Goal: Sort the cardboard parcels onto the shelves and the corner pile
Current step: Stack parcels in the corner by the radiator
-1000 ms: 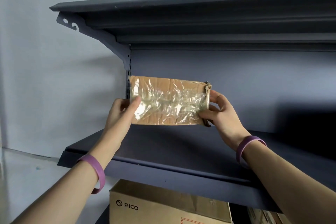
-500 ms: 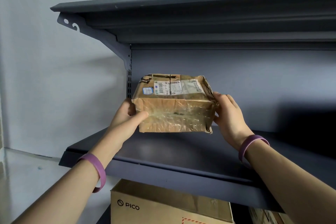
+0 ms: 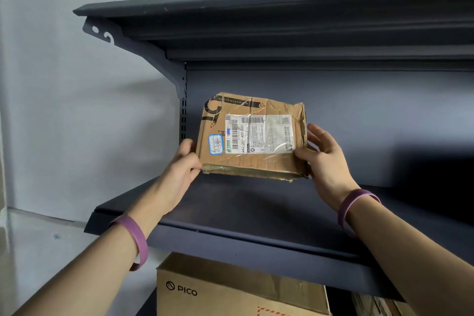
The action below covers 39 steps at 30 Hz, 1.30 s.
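A small worn cardboard parcel (image 3: 252, 136) with a white shipping label faces me, tilted up, held just above the dark grey middle shelf (image 3: 230, 213). My left hand (image 3: 183, 169) grips its lower left corner, thumb on the front face. My right hand (image 3: 324, 159) holds its right edge, thumb on the lower right corner and fingers spread behind. Whether the parcel's lower edge touches the shelf I cannot tell.
An upper shelf (image 3: 256, 2) with a bracket overhangs the parcel. Below the middle shelf stands a large PICO cardboard box (image 3: 230, 290), with more cardboard to its right (image 3: 379, 305). A pale wall and floor lie to the left.
The parcel has been rotated in both hands: a taped side faced me a second ago, and now the labelled face does. It stays above the same shelf.
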Available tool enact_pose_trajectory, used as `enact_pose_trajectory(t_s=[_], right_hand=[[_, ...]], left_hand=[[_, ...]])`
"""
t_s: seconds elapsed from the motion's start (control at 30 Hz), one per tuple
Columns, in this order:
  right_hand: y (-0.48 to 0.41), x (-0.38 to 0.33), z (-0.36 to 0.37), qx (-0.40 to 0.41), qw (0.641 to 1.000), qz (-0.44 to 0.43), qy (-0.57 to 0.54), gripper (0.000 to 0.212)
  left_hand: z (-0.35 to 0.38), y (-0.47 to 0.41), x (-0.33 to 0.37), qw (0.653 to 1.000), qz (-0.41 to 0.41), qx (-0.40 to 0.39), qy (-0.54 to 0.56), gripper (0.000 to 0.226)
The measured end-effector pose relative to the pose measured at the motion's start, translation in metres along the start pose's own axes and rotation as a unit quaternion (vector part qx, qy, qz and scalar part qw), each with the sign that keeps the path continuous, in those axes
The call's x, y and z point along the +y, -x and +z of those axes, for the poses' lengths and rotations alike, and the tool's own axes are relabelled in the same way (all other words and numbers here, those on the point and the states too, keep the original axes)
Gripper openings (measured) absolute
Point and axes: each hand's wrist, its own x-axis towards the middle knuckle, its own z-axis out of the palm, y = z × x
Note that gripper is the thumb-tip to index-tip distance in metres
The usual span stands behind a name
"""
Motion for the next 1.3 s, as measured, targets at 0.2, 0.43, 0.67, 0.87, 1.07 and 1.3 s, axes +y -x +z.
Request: enact_pose_trajectory(t_s=[0.2,0.43,0.67,0.87,1.07,1.3], right_hand=[[0.000,0.002,0.001,-0.018,1.000,-0.008,0.015,0.064],[0.004,-0.001,0.003,-0.016,0.999,-0.016,0.043,0.051],[0.015,-0.024,0.012,0.001,0.999,0.013,0.033,0.027],[0.034,-0.049,-0.019,0.046,0.998,0.003,0.040,0.034],[0.073,-0.085,-0.076,0.087,0.994,-0.025,0.059,0.060],[0.137,-0.139,-0.153,0.105,0.990,-0.059,0.077,0.073]], left_hand=[[-0.002,-0.005,-0.005,0.999,-0.010,0.047,-0.004,0.018],[0.000,-0.007,-0.005,0.996,-0.027,0.077,-0.021,0.021],[0.027,-0.003,0.011,0.998,-0.031,0.060,0.016,0.043],[0.072,0.007,0.024,0.998,-0.034,0.035,0.049,0.051],[0.143,0.028,0.038,0.996,-0.034,0.051,0.066,0.050],[0.243,0.074,0.060,0.979,-0.035,0.158,0.124,0.052]])
